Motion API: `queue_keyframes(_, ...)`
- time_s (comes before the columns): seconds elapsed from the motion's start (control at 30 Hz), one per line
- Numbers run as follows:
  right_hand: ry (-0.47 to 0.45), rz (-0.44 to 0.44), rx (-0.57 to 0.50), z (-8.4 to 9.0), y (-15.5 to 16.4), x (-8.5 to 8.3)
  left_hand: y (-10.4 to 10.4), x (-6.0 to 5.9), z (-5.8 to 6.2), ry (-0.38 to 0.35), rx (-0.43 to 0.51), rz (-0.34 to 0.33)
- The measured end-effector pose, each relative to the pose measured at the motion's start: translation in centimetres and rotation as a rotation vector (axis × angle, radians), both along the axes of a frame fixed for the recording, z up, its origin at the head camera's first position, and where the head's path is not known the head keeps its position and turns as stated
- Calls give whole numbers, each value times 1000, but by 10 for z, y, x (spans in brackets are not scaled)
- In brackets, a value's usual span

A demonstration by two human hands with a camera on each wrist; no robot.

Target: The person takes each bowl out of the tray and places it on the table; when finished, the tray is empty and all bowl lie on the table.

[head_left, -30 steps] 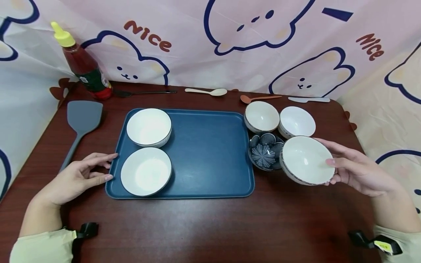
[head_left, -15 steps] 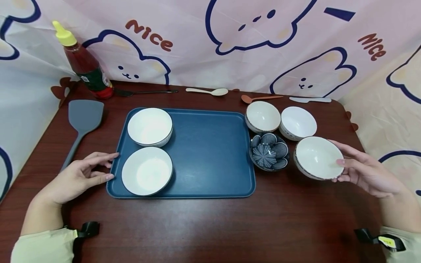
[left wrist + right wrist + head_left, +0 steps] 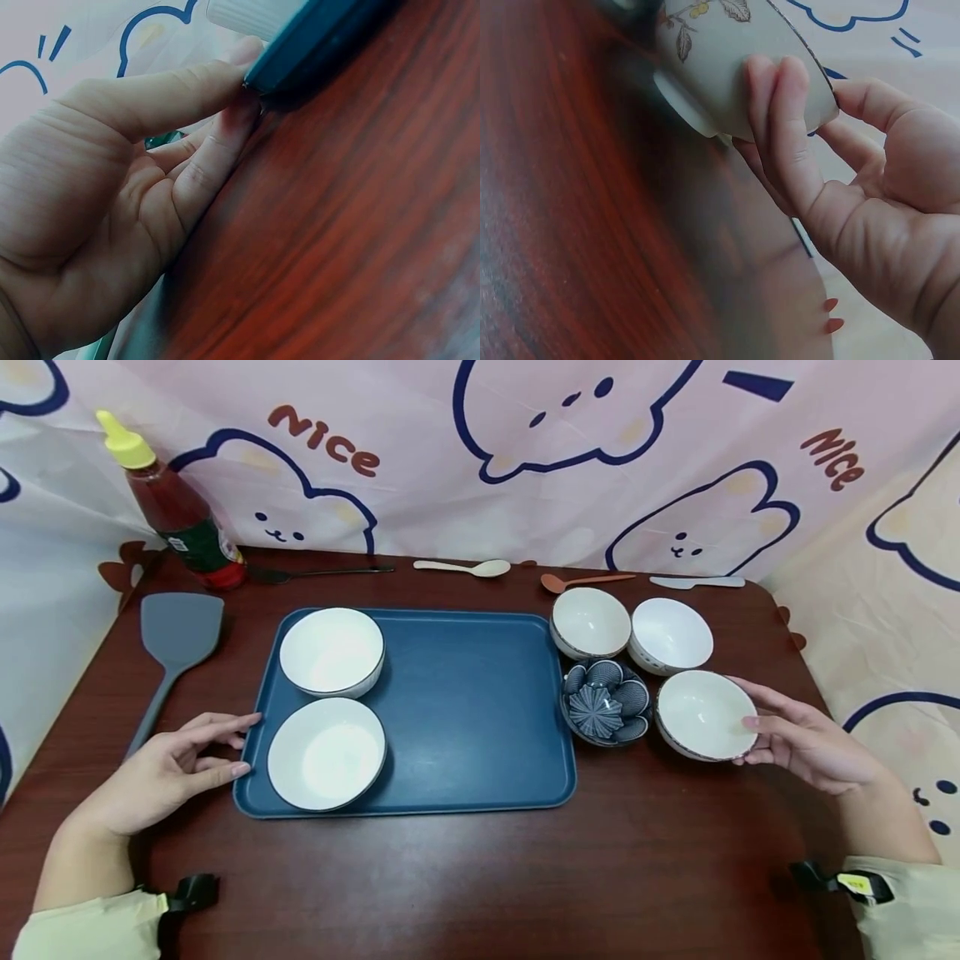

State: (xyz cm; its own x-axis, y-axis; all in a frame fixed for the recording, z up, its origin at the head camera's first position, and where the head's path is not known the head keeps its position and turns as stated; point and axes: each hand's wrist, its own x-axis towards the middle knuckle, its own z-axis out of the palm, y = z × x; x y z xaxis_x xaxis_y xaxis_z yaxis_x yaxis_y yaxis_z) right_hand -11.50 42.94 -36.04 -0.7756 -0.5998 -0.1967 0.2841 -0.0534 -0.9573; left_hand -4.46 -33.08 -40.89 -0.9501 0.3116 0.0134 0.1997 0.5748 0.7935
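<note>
On the blue tray (image 3: 472,718), two white bowls stand at the left: a deep bowl (image 3: 332,647) behind and a wider bowl (image 3: 327,756) in front. My left hand (image 3: 180,764) pinches the tray's left edge between thumb and fingers, seen close in the left wrist view. My right hand (image 3: 813,739) grips a white bowl (image 3: 705,714), thumb over the rim and fingers against the outer wall. In the right wrist view this bowl shows a leaf pattern (image 3: 735,9) and its foot close over the table. A dark patterned bowl (image 3: 606,703) sits just left of it, beside the tray.
Behind are a cream bowl (image 3: 590,623) and a white bowl (image 3: 671,635). Along the back lie a black fork (image 3: 322,572), a white spoon (image 3: 465,567), an orange spoon (image 3: 585,582) and a white knife (image 3: 697,582). A sauce bottle (image 3: 180,518) and grey spatula (image 3: 180,635) are left.
My right hand has lowered its bowl and brought it right, off the dark bowl it overlapped, then slightly back left. My left hand stays at the tray edge. The head view shifted a little.
</note>
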Motion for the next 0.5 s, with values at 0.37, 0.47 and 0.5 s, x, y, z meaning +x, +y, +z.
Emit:
queue_keyframes(0.37, -7, 38, -30, -7, -3, -4, 0, 0, 5, -19, 13, -15)
queue_keyframes(0.47, -26, 48, -59, -10, -4, -5, -1, 1, 6, -24, 13, -15)
queue_keyframes(0.5, -35, 48, -67, -11, -5, -6, -1, 2, 6, -26, 12, -14)
